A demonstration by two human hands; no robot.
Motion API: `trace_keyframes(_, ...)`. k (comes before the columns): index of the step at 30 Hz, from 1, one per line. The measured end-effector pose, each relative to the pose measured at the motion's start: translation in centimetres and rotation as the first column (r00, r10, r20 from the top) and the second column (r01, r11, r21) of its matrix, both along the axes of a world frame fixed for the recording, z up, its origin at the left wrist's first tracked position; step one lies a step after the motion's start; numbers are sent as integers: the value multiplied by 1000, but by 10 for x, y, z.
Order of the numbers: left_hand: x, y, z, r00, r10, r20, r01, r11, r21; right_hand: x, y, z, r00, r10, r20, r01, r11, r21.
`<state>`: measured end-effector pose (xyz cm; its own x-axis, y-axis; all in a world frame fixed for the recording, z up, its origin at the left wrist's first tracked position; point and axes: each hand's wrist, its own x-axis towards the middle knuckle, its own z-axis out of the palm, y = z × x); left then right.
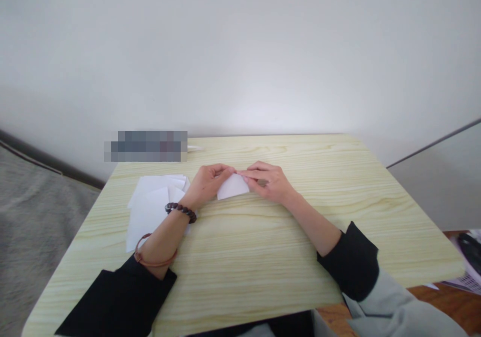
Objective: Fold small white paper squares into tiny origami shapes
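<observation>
A small folded white paper (pixel 232 187) lies on the light wooden table (pixel 263 257), near its middle. My left hand (pixel 208 182) curls over the paper's left edge, fingers bent and pinching its top fold. My right hand (pixel 267 180) presses on the paper's right side, its fingertips meeting the left hand's at the top corner. A dark bead bracelet and a thin red cord are on my left wrist. Both forearms rest on the table, sleeves pushed up.
A loose stack of white paper sheets (pixel 150 206) lies left of my left hand, partly under the forearm. A blurred-out item (pixel 146 146) sits at the table's far left edge. A white wall stands behind; a dark object (pixel 469 251) shows at right, beyond the table.
</observation>
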<state>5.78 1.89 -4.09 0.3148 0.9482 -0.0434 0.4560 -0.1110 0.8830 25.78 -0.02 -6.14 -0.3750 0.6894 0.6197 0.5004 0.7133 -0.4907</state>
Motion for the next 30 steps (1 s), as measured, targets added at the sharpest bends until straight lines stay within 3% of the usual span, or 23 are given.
trace_keyframes(4, 1, 0, 0, 998, -49, 40, 49, 999, 6, -3, -2, 2, 999, -15, -34, 10, 988, -155)
trace_keyframes(11, 1, 1, -4, 998, -62, 25, 61, 997, 45, -4, 1, 1, 995, -68, 71, 83, 968, -238)
trace_keyframes(30, 3, -1, 1, 996, -85, 22, 84, 995, 51, -2, 2, -1, 998, -49, 27, 55, 955, -292)
